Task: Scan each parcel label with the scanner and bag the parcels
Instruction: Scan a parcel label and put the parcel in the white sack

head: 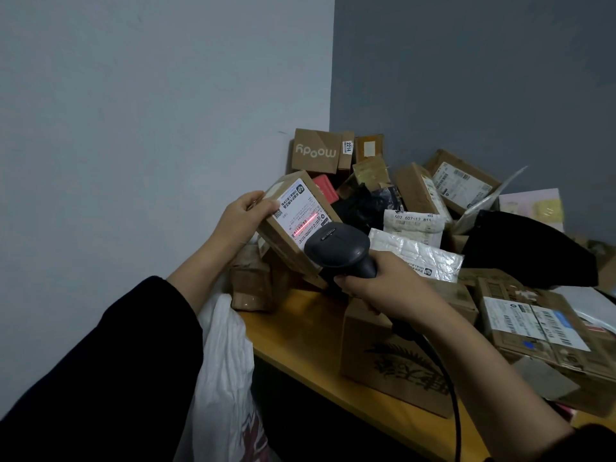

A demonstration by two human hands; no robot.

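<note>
My left hand [241, 216] grips a brown cardboard parcel [286, 240] by its upper left corner and holds it tilted above the table. Its white label [301, 208] faces me, with a red scan line across the barcode. My right hand [388, 288] grips the handle of a black scanner [338, 246]. The scanner's head sits just below the label and points at it. A black cable runs from the handle down past my right forearm. A white plastic bag [226, 371] hangs open at the table's left end, under my left forearm.
A wooden table [300, 328] stands in the room's corner, piled with several parcels: a "moody" box [316, 151] at the back, a padded white mailer [416, 255], a black bag [526, 248], a printed carton [393, 358], and a labelled box [540, 328] at the right.
</note>
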